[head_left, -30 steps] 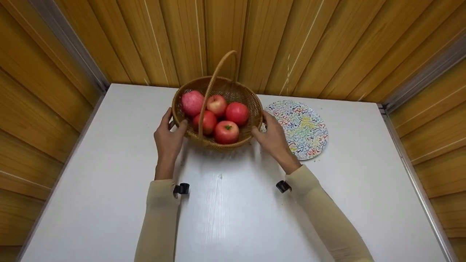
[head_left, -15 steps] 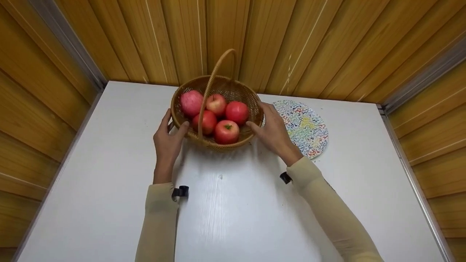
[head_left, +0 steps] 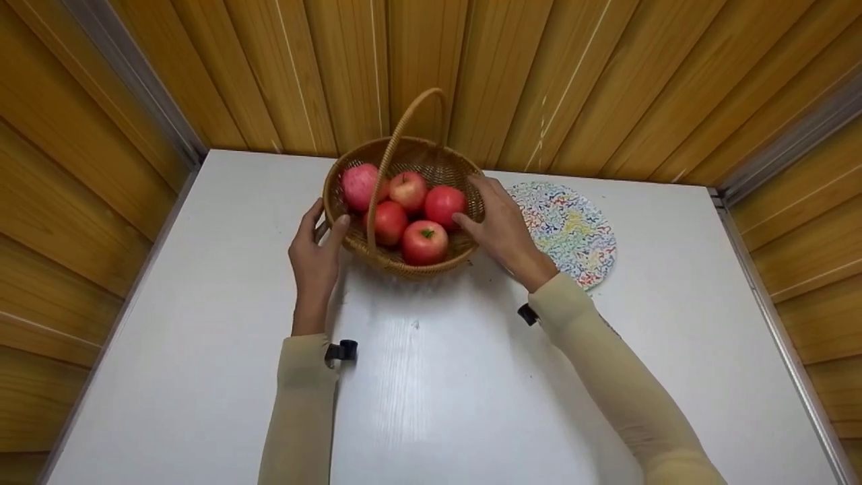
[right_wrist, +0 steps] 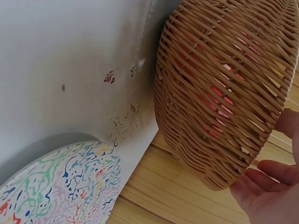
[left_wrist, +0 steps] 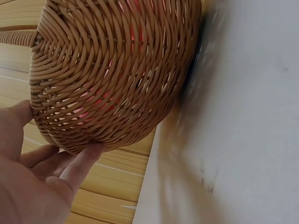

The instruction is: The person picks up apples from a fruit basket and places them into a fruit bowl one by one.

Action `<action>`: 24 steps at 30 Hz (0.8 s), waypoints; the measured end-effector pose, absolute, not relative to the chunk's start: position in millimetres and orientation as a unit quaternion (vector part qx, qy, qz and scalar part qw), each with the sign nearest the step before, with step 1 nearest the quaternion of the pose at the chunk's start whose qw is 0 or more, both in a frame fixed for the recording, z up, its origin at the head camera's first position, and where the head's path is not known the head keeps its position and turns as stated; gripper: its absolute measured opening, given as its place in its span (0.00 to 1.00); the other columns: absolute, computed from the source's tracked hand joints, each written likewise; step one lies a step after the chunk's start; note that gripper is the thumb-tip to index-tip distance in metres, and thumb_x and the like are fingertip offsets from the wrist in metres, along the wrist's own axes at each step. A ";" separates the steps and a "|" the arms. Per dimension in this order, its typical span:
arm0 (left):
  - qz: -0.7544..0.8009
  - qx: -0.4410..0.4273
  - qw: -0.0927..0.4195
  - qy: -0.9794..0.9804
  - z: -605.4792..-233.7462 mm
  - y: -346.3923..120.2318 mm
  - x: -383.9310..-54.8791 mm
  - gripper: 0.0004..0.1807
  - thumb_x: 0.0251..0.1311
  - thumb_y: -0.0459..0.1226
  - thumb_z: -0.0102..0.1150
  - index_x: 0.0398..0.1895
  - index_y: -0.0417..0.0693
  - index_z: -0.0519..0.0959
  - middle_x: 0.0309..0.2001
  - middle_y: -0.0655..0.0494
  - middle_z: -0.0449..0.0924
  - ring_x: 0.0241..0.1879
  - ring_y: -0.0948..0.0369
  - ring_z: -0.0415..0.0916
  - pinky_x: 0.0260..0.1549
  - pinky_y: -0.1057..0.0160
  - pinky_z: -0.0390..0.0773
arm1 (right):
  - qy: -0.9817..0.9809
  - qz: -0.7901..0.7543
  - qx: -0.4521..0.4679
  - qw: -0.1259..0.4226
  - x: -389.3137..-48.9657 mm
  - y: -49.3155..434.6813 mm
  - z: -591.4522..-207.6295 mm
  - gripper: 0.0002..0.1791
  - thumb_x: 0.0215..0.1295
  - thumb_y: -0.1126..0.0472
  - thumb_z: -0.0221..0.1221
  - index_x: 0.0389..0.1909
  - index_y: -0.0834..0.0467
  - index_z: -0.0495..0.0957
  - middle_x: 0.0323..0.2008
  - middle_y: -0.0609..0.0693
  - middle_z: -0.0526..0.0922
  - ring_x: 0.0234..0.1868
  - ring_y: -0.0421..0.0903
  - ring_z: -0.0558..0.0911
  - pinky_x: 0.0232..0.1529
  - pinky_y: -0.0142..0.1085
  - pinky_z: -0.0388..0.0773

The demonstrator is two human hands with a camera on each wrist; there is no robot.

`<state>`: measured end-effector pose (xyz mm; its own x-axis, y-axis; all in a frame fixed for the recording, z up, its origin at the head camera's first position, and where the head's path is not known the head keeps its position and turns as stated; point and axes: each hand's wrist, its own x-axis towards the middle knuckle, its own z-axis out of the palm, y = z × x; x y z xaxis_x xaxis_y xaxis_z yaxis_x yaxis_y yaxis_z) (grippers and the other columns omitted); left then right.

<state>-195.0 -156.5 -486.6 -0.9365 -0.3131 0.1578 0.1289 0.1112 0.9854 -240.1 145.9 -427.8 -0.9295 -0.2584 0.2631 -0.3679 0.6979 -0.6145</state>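
Left hand: you had your left hand (head_left: 315,259) gripping the left side of the rim, thumb on the near side.
Right hand: you grasped the right side with your right hand (head_left: 506,229), thumb inside the rim.
Basket: the wicker basket (head_left: 438,162) was at the table's (head_left: 431,391) far edge, left of that edge's middle; you could not tell whether its base touched down.
Fruit: at least 5 red fruits (head_left: 425,244) sat inside, below the arched handle (head_left: 404,124).
Disc: a multicoloured disc (head_left: 569,232) lay right of the basket, near the far edge.
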 end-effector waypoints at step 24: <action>-0.679 0.058 0.157 -0.715 -483.8 -153.1 -194.4 0.37 0.69 0.43 0.70 0.80 0.54 0.70 0.76 0.59 0.69 0.73 0.57 0.69 0.62 0.54 0.80 | -0.929 0.328 0.174 -0.016 -257.0 130.6 -433.2 0.44 0.70 0.55 0.72 0.79 0.67 0.64 0.74 0.62 0.70 0.75 0.58 0.69 0.76 0.52 0.66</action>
